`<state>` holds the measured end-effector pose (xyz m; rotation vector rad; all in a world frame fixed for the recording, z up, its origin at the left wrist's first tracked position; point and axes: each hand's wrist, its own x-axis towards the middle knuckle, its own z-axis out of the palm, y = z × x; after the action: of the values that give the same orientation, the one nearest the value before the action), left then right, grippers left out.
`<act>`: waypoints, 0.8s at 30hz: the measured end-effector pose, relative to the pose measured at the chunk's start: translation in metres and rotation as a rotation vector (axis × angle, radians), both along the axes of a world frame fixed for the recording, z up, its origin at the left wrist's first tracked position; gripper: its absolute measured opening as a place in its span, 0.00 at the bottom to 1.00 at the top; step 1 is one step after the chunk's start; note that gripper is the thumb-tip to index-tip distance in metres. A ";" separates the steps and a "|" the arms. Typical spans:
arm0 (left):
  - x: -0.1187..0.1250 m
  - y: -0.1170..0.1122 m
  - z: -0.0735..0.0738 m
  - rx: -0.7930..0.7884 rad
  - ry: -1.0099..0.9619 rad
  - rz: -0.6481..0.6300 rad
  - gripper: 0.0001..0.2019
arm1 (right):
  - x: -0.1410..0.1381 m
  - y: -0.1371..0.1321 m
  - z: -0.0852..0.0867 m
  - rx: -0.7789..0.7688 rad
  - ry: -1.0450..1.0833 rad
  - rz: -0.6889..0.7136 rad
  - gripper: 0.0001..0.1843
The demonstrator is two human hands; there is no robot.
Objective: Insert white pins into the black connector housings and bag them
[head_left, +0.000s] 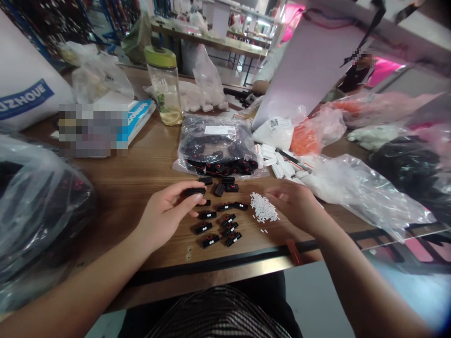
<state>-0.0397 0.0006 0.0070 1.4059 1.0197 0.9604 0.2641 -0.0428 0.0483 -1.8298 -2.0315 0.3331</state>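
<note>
My left hand [165, 213] pinches a small black connector [195, 191] between thumb and fingertips, just above the wooden table [141, 169]. Several more black connectors [220, 227] lie scattered in front of it. My right hand [296, 204] rests with curled fingers at the edge of a small pile of tiny white pieces [262, 209]; whether it grips one is hidden. Behind the connectors lies a clear bag of black connectors [218, 148].
A clear jar with a green lid [165, 84] stands at the back. Plastic bags lie around: a large one at left [38, 202], a clear one at right [359, 188], one with orange parts [306, 138]. White parts [282, 164] lie loose. A person sits far behind.
</note>
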 end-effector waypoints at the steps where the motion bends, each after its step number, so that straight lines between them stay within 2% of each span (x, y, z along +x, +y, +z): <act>1: 0.000 -0.001 0.001 0.019 0.035 0.007 0.14 | 0.015 -0.001 -0.004 -0.089 -0.043 -0.044 0.10; 4: 0.000 -0.002 0.003 0.065 0.125 0.030 0.15 | 0.039 -0.006 -0.017 -0.247 -0.012 -0.080 0.11; 8: -0.004 0.000 0.001 0.097 0.167 0.042 0.15 | 0.039 -0.007 -0.028 -0.261 -0.019 -0.132 0.12; 12: -0.007 0.002 -0.001 0.104 0.201 0.042 0.16 | 0.048 -0.006 -0.031 -0.301 -0.070 -0.227 0.12; 18: -0.005 0.000 -0.001 0.126 0.195 0.044 0.16 | 0.067 -0.010 -0.035 -0.269 0.079 -0.181 0.13; 24: -0.006 0.000 -0.004 0.110 0.192 0.042 0.16 | 0.057 -0.011 -0.041 -0.174 0.049 -0.164 0.12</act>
<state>-0.0458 0.0003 0.0031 1.5976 1.1565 0.9368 0.3216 -0.0543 0.0069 -2.0555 -1.8552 0.5152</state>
